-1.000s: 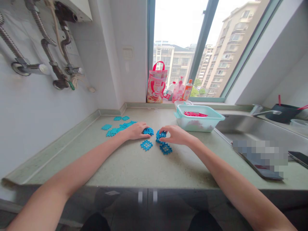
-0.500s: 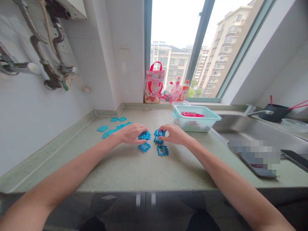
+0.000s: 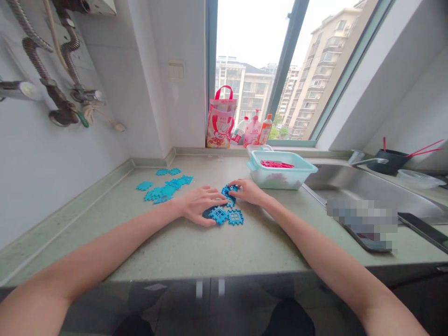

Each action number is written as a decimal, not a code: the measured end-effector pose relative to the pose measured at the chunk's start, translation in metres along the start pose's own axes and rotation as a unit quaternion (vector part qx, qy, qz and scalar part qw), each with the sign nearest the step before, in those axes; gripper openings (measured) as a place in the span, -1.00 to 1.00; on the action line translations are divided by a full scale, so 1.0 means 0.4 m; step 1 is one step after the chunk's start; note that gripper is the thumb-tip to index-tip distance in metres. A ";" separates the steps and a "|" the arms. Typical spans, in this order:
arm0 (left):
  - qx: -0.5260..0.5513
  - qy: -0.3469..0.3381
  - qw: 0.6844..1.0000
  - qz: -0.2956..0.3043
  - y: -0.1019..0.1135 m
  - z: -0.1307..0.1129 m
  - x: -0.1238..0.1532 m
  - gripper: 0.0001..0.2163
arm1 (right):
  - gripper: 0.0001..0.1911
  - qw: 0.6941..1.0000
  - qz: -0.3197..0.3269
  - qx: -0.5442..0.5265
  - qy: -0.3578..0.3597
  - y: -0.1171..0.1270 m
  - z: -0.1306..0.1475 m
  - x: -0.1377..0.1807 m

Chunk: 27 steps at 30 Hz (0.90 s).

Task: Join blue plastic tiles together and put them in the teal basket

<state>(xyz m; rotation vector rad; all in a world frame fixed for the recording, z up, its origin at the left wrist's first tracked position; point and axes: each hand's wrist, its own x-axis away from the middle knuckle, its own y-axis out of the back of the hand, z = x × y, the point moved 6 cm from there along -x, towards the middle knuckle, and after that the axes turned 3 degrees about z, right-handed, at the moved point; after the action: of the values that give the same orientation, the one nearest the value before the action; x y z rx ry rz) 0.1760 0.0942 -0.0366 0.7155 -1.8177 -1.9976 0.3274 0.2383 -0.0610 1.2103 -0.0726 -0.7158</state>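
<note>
My left hand (image 3: 198, 205) lies on the green stone counter (image 3: 196, 247), with fingers above and thumb below a blue plastic lattice tile (image 3: 219, 215). That tile sits right beside a second blue lattice tile (image 3: 235, 217). My right hand (image 3: 249, 192) has its fingertips on a small cluster of blue tiles (image 3: 228, 193), partly hiding it. Further left lie a heap of joined blue tiles (image 3: 163, 192) and several loose ones (image 3: 168, 171). A darker blue patch under my left palm may be another tile or shadow.
A pale green plastic tub (image 3: 280, 176) holding red pieces stands behind my right hand. To the right are a steel sink (image 3: 364, 186) and a blurred object (image 3: 362, 225). Bottles and a pink bag (image 3: 221, 120) stand on the windowsill; pipes run along the left wall.
My hands have come closer together. The two lower tiles now sit side by side, with my left hand on them, and the view has shifted slightly.
</note>
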 end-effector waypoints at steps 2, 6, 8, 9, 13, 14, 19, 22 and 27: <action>0.016 0.001 1.000 0.006 -0.004 0.000 -0.004 -0.33 | -0.72 1.000 -0.003 -0.004 -0.018 -0.001 -0.014 -0.004; 0.032 0.005 0.999 0.013 -0.007 0.002 -0.003 -0.39 | -0.71 0.999 -0.017 0.000 -0.034 0.000 -0.043 -0.010; 0.034 0.005 0.999 0.012 -0.006 0.001 0.002 -0.43 | -0.72 0.999 -0.027 0.008 -0.041 0.001 -0.061 -0.011; 0.032 0.004 0.999 0.008 -0.005 0.001 0.004 -0.44 | -0.73 0.999 -0.030 0.009 -0.042 0.002 -0.069 -0.011; 0.006 -0.001 1.000 -0.022 0.000 -0.001 0.012 -0.43 | -0.72 0.997 -0.064 -0.024 -0.020 0.014 -0.079 -0.004; -0.002 0.001 0.999 -0.033 0.001 0.001 0.013 -0.41 | -0.70 0.996 -0.075 -0.039 -0.008 0.019 -0.076 -0.001; -0.018 0.018 0.997 -0.079 0.003 0.026 0.022 -0.39 | -0.68 0.997 -0.042 -0.047 0.048 0.018 -0.043 0.005; -0.011 0.017 0.997 -0.074 0.002 0.040 0.026 -0.44 | -0.70 0.999 -0.009 -0.018 0.045 0.009 -0.034 0.000; -0.027 -0.012 0.998 -0.063 0.005 0.031 0.028 -0.48 | -0.73 1.000 -0.018 -0.006 0.019 0.022 -0.022 0.002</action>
<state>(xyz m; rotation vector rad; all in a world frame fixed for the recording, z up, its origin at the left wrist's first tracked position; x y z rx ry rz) 0.1595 0.0977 -0.0355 0.8110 -1.7633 -2.1352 0.3359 0.2467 -0.0570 1.2155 -0.0145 -0.7239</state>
